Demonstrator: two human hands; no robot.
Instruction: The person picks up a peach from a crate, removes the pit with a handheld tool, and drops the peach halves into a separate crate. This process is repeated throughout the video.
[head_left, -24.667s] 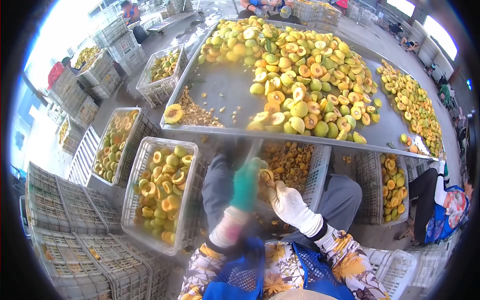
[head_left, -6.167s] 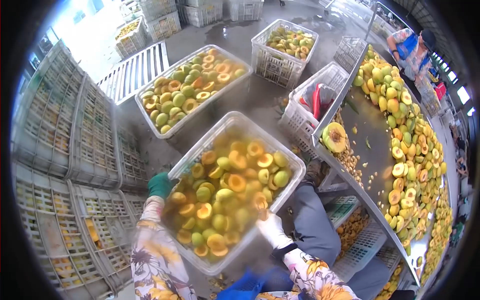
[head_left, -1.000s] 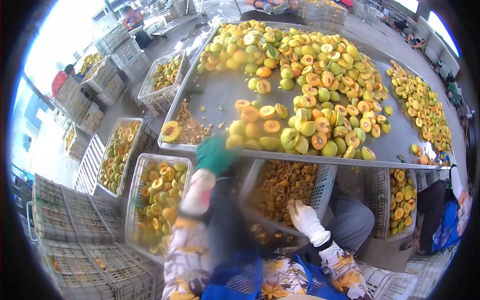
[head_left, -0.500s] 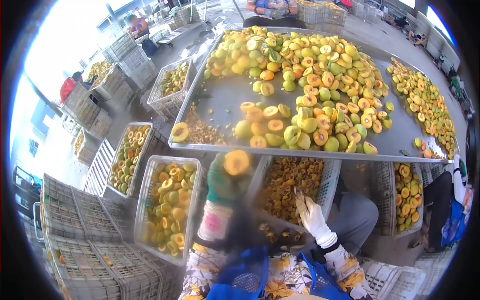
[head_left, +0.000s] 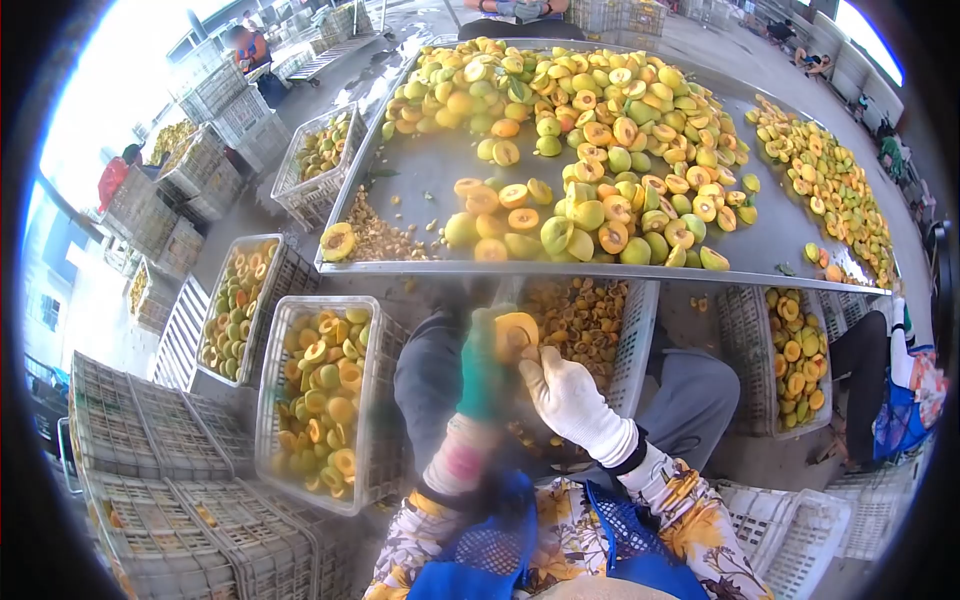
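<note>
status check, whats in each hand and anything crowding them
Left hand, green glove, shut on peach half. Right hand, white glove, at its cut face, grip unclear. Pit crate right behind, nothing between.

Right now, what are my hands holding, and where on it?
The left hand grips a halved peach from its rounded back, cut face showing. The right hand touches its lower edge; any tool cannot be told.

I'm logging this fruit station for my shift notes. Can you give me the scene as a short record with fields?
left hand: green glove, holds a peach half, cut face up
right hand: white glove, at the peach half
crate under hands: pits and scraps
crate to the left: peach halves
metal table: heaped with peach halves
</note>
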